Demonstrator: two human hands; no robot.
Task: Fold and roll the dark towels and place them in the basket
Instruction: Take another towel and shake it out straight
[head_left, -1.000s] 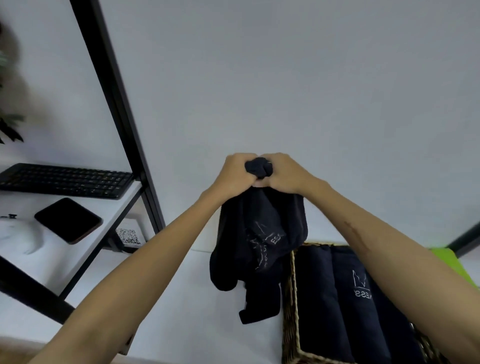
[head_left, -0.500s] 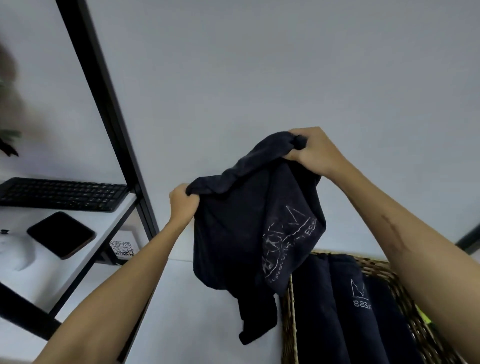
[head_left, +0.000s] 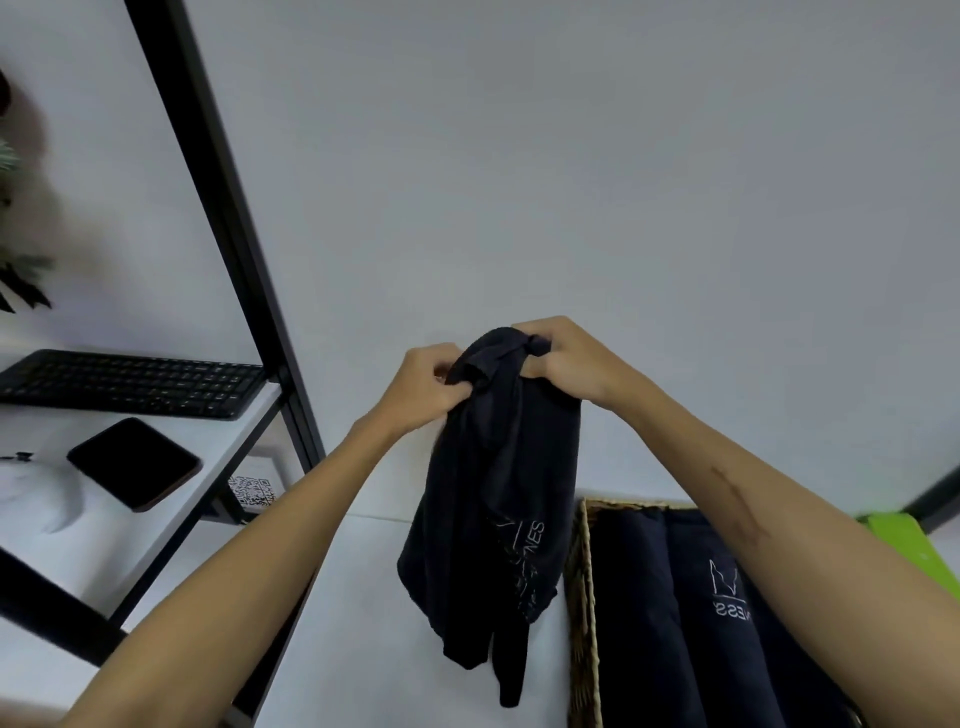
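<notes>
Head view, near to far. Two bare forearms reach up from the bottom corners and meet mid-frame. Left hand (head_left: 423, 382) pinches the bunched top edge of a dark towel (head_left: 498, 499), fingers curled into the cloth. Right hand (head_left: 563, 358) grips the same bunched edge just beside it, fingers curled over the fabric; the two hands are close together, with a fold of cloth between them. Towel hangs limp from both hands in the air, crumpled, pale printed lettering showing on its lower part, a narrow tail dangling at the bottom.

Lower right, partly behind the right forearm: wicker basket (head_left: 581, 597) with rolled dark towels (head_left: 636, 613) lying side by side inside, one showing a pale logo. Hanging towel is left of the basket, outside it, lower edge near the basket's left wall. Green object (head_left: 904, 545) just beyond the basket, unclear what it is.

Left side: white shelf (head_left: 156, 525) on a black frame (head_left: 218, 197), holding a black phone (head_left: 134, 464), a black keyboard (head_left: 130, 383) behind it, and a blurred white object (head_left: 36, 493) at the edge. QR code label (head_left: 253, 489) under the shelf. Plain white wall (head_left: 571, 156) behind everything.
</notes>
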